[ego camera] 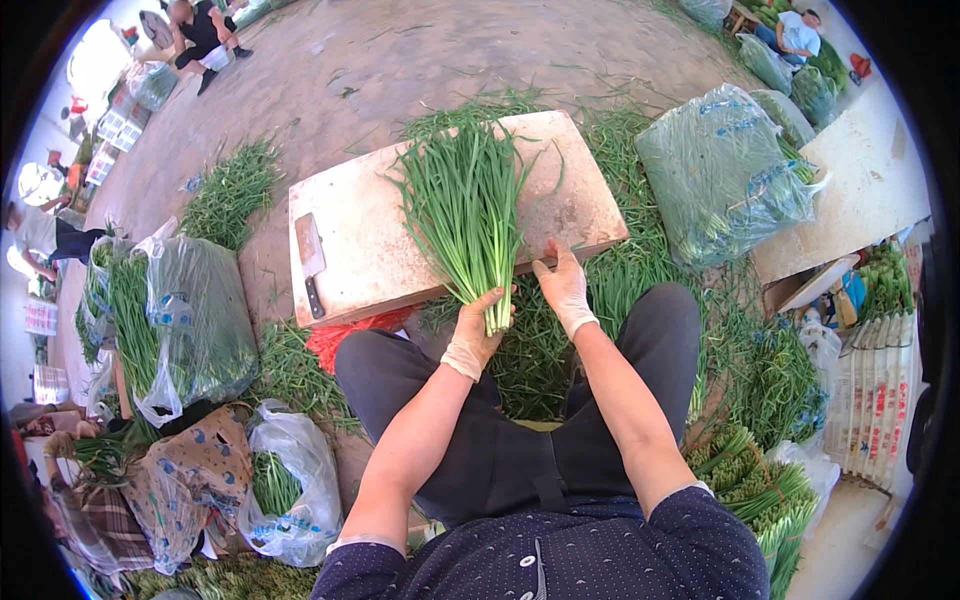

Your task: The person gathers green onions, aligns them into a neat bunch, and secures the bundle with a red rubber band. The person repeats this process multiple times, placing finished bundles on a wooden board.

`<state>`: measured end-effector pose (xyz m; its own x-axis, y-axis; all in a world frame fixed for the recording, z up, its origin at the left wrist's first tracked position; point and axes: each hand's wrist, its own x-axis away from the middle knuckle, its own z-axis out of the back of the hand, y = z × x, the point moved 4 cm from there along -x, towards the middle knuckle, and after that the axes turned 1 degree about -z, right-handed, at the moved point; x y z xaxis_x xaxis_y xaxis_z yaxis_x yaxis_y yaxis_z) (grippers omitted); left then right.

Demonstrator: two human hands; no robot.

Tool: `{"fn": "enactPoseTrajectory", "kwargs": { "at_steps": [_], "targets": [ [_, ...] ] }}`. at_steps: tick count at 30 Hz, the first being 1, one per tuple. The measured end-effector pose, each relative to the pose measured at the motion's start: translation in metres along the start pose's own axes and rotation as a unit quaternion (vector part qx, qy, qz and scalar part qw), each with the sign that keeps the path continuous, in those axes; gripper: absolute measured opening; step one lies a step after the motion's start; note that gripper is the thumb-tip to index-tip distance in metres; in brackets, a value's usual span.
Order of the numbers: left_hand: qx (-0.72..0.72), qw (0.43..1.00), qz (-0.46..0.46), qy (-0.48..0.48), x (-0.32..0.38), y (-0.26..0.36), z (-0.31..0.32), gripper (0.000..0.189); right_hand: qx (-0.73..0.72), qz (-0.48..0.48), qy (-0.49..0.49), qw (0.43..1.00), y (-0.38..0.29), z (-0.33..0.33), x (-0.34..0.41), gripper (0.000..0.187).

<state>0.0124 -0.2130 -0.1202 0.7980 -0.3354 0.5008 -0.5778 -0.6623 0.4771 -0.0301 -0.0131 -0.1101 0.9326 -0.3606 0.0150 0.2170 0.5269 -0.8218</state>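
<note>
A bunch of long green Chinese chives lies over the middle of a pale, worn board, leaf tips pointing away from me. My left hand, in a thin glove, is wrapped around the whitish stem ends, which overhang the board's near edge. My right hand, gloved too, is empty with fingers apart at that edge, just right of the stems. On the board's left side rests a cleaver-shaped knife with a black handle towards me.
Cut leaves litter the floor. Plastic-wrapped chive bales stand left and right. Red strands lie under the board. Tied bundles sit at my lower right. A co-worker's plaid sleeve is at lower left; other people sit farther off.
</note>
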Motion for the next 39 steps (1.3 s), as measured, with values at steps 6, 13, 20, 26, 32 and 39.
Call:
{"fn": "enactPoseTrajectory", "kwargs": {
  "at_steps": [6,13,20,26,32,39],
  "targets": [
    [-0.002,1.000,0.020,0.017,0.005,0.004,0.001,0.030,0.075,0.078,-0.059,0.992,-0.045,-0.015,-0.036,0.036],
    [0.038,0.998,0.034,0.027,0.010,0.000,-0.005,0.027,0.261,0.175,-0.114,0.943,-0.085,-0.001,-0.098,0.020],
    [0.025,0.999,0.038,0.012,0.011,0.004,0.000,0.028,0.379,0.237,-0.112,0.888,-0.108,0.007,-0.167,0.018],
    [0.021,1.000,-0.014,0.010,0.007,0.008,-0.007,0.031,0.370,0.094,-0.027,0.924,-0.091,0.069,-0.161,0.033],
    [-0.037,0.998,-0.043,-0.023,0.006,0.001,-0.020,0.037,-0.067,-0.166,-0.511,0.841,-0.054,0.011,-0.004,0.065],
    [-0.217,0.975,-0.052,0.020,0.004,-0.024,-0.017,0.068,-0.057,-0.012,-0.269,0.961,-0.070,-0.035,0.035,0.095]
  ]
}}
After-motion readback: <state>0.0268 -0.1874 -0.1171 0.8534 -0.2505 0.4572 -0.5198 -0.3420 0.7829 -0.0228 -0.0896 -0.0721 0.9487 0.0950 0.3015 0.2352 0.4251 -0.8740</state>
